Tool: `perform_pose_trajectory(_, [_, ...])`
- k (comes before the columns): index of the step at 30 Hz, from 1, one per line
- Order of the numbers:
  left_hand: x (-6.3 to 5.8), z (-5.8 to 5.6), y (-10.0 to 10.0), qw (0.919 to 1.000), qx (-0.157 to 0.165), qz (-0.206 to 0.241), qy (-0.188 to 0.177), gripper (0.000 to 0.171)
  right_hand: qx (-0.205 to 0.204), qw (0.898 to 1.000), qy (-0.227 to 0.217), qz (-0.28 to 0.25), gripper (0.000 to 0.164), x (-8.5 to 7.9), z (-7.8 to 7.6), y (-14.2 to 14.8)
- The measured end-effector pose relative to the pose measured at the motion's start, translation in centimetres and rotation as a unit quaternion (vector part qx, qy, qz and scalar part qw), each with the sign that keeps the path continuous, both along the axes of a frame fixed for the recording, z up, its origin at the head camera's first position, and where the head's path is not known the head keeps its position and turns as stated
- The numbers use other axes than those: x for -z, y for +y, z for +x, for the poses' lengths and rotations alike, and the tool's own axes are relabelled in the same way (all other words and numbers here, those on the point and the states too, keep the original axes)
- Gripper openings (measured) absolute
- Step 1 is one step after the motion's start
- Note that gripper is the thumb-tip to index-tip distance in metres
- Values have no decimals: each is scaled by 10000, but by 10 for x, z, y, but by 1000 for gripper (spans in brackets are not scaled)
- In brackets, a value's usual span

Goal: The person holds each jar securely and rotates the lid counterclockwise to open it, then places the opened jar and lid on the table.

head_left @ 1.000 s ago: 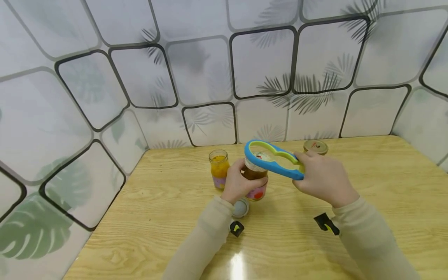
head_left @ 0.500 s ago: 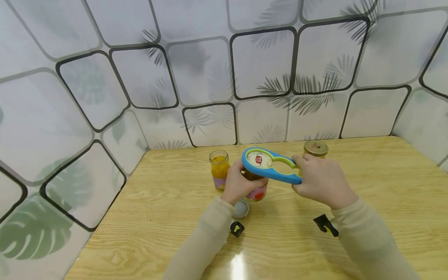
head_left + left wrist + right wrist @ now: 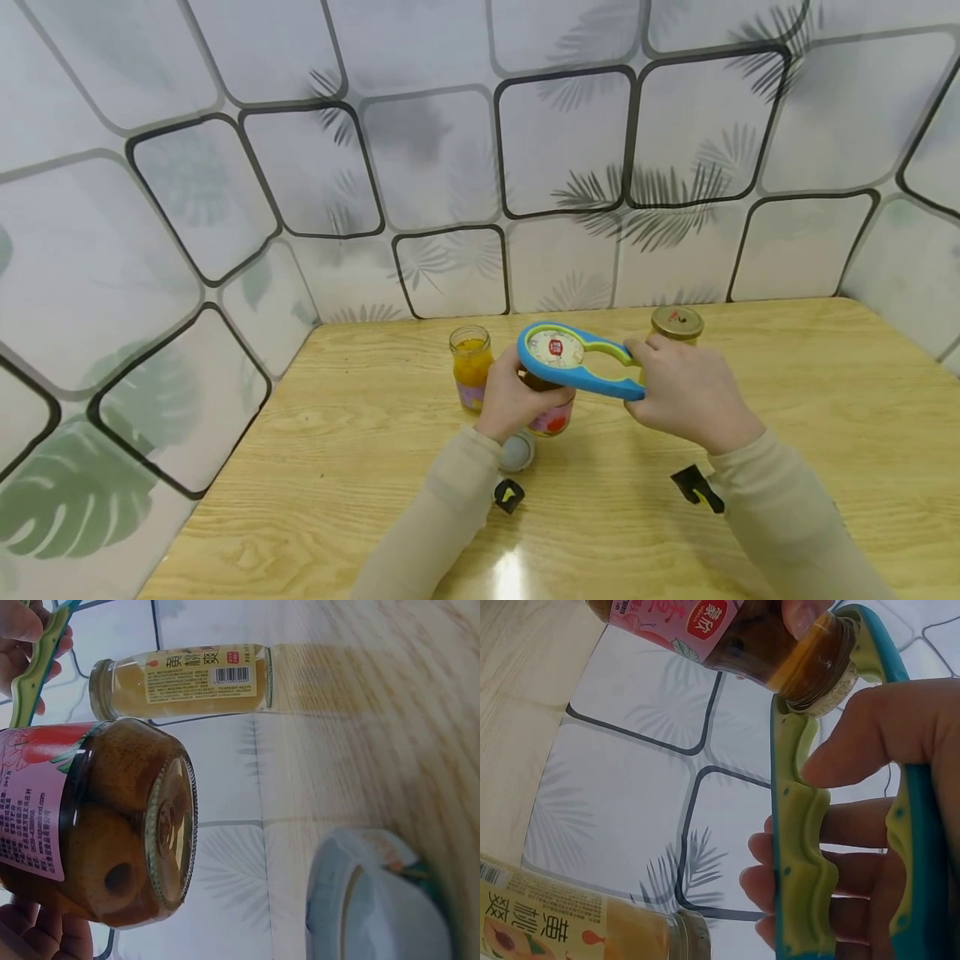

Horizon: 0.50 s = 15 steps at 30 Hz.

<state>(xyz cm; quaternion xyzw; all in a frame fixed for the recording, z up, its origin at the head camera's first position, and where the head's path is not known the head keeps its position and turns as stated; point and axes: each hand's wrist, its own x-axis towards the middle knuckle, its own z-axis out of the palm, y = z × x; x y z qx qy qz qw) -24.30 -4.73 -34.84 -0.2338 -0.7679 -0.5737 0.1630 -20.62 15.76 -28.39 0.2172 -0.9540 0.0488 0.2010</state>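
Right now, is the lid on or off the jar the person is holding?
On: the pale lid caps the jar, inside the blue opener; whether it's loosened, cannot tell.

Pale walls (image 3: 442,167), leaf-printed, gridded in rounded black and grey outlines (image 3: 566,74); yellowish wood-grain table (image 3: 322,500) below, bright glare patch (image 3: 508,575) on top.

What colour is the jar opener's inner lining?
The jar opener's inner lining is yellow-green; the right wrist view shows it best.
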Motion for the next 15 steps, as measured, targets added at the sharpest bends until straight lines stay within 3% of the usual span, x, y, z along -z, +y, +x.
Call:
perform_pose_trajectory(10, [0,1,0,10000,63,-41,50,54,-88,9999,141,-14,38,2,-2,1])
perform_pose_trajectory(15, [-15,13,1,9998,137,-61,141,52,-133,9997,183,48,36,1,-1,2])
